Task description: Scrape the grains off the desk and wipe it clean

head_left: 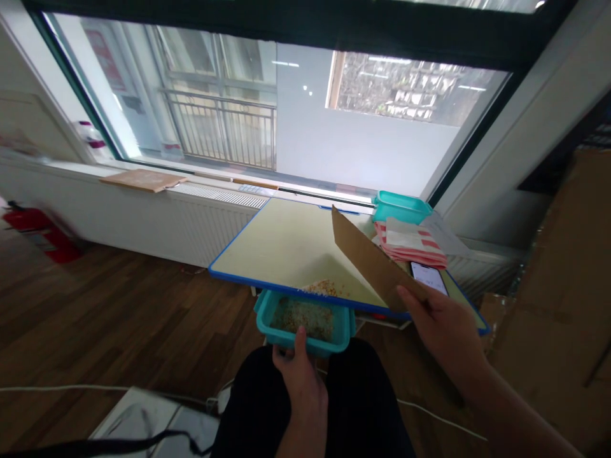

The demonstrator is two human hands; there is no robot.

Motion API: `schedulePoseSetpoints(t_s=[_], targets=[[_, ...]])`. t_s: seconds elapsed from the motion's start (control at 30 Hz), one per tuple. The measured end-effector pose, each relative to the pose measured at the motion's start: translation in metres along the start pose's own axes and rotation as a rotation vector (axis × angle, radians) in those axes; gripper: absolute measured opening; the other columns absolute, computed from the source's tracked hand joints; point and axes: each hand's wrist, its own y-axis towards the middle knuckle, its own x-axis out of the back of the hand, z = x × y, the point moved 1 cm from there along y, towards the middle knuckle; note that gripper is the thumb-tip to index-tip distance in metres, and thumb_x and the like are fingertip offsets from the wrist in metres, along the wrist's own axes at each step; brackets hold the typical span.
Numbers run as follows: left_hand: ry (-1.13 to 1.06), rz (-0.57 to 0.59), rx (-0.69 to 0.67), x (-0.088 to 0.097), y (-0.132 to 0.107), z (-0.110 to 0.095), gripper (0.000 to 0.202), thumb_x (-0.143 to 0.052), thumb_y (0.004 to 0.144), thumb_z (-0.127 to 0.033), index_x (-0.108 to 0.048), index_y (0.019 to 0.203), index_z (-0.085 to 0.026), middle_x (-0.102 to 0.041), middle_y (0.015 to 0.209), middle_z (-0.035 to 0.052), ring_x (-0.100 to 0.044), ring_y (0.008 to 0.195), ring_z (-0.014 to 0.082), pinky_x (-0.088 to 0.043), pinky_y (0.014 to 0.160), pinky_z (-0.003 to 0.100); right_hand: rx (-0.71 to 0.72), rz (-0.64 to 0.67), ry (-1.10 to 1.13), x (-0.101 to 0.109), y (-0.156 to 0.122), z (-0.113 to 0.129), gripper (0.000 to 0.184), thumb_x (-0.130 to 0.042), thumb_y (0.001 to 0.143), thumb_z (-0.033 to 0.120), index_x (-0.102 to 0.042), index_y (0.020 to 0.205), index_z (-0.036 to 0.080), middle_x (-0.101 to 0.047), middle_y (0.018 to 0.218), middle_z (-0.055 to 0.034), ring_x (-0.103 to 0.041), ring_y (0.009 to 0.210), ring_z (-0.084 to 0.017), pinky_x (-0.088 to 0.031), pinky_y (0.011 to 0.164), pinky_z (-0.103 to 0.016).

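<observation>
My left hand [301,375] grips the near rim of a teal plastic tray [300,343], thumb over the edge and fingers underneath. The tray sits just below the front edge of the table, above my lap, with a layer of mixed grains [303,318] in it. On the tabletop right above it lies a small pile of grains [324,288], some at the very edge. In my right hand [442,324] is a flat piece of brown cardboard [375,257], tilted and held by its near end over the table, to the right of the pile.
The pale table [272,238] has a blue rim. At its back right are another teal tray [403,207], red-and-white striped cloths [413,243] and a phone [428,278]. Cardboard boxes [554,286] stand at the right; a fire extinguisher [42,232] is on the left.
</observation>
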Motion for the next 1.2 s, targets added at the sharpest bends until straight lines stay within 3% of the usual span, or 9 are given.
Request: schedulePoseSetpoints(t_s=[0.2, 0.43, 0.67, 0.97, 1.1, 1.2], targets=[[0.021, -0.002, -0.007, 0.001, 0.002, -0.001, 0.056, -0.074, 0.077, -0.02, -0.048, 0.126, -0.025, -0.062, 0.124, 0.0114, -0.067, 0.099, 0.0227, -0.059, 0.072, 0.034, 0.236, 0.078, -0.124, -0.012, -0.014, 0.031, 0.034, -0.047, 0.093, 0.034, -0.073, 0.11, 0.02, -0.077, 0.073, -0.0066, -0.071, 0.059, -0.02, -0.051, 0.055, -0.026], [0.011, 0.002, -0.01, 0.005, 0.012, -0.009, 0.056, -0.074, 0.077, -0.022, -0.047, 0.126, -0.025, -0.061, 0.124, 0.0112, -0.067, 0.099, 0.0221, -0.058, 0.074, 0.034, 0.479, -0.018, -0.109, -0.01, -0.034, 0.052, 0.034, -0.042, 0.097, 0.028, -0.071, 0.108, 0.014, -0.078, 0.089, -0.0095, -0.074, 0.065, -0.02, -0.055, 0.056, -0.025], [-0.02, 0.002, -0.002, 0.004, 0.01, -0.007, 0.057, -0.075, 0.076, -0.02, -0.047, 0.126, -0.026, -0.062, 0.123, 0.011, -0.068, 0.097, 0.0219, -0.059, 0.075, 0.034, 0.407, -0.01, -0.001, -0.003, -0.05, 0.064, 0.031, -0.049, 0.094, 0.028, -0.069, 0.117, 0.02, -0.078, 0.083, -0.0053, -0.072, 0.06, -0.019, -0.058, 0.057, -0.025], [-0.023, -0.003, 0.024, 0.006, 0.006, -0.007, 0.059, -0.074, 0.076, -0.021, -0.046, 0.128, -0.024, -0.063, 0.122, 0.0139, -0.07, 0.091, 0.0245, -0.06, 0.068, 0.036, 0.371, -0.033, 0.01, 0.003, -0.057, 0.082, 0.031, -0.048, 0.094, 0.032, -0.07, 0.115, 0.028, -0.078, 0.082, -0.0041, -0.072, 0.06, -0.02, -0.058, 0.055, -0.025], [-0.003, -0.021, 0.034, 0.007, 0.007, -0.01, 0.064, -0.075, 0.076, -0.022, -0.043, 0.131, -0.027, -0.063, 0.124, 0.0125, -0.069, 0.096, 0.0252, -0.06, 0.068, 0.035, 0.338, -0.085, 0.023, -0.002, -0.044, 0.074, 0.028, -0.052, 0.093, 0.032, -0.07, 0.114, 0.026, -0.078, 0.088, -0.005, -0.074, 0.068, -0.02, -0.06, 0.067, -0.026], [-0.002, -0.015, 0.022, 0.007, 0.008, -0.012, 0.062, -0.074, 0.077, -0.022, -0.043, 0.131, -0.028, -0.063, 0.124, 0.011, -0.068, 0.098, 0.0239, -0.06, 0.071, 0.035, 0.322, -0.03, 0.043, -0.024, -0.021, 0.063, 0.029, -0.05, 0.094, 0.03, -0.07, 0.115, 0.024, -0.077, 0.101, -0.0063, -0.074, 0.085, -0.022, -0.06, 0.077, -0.028]])
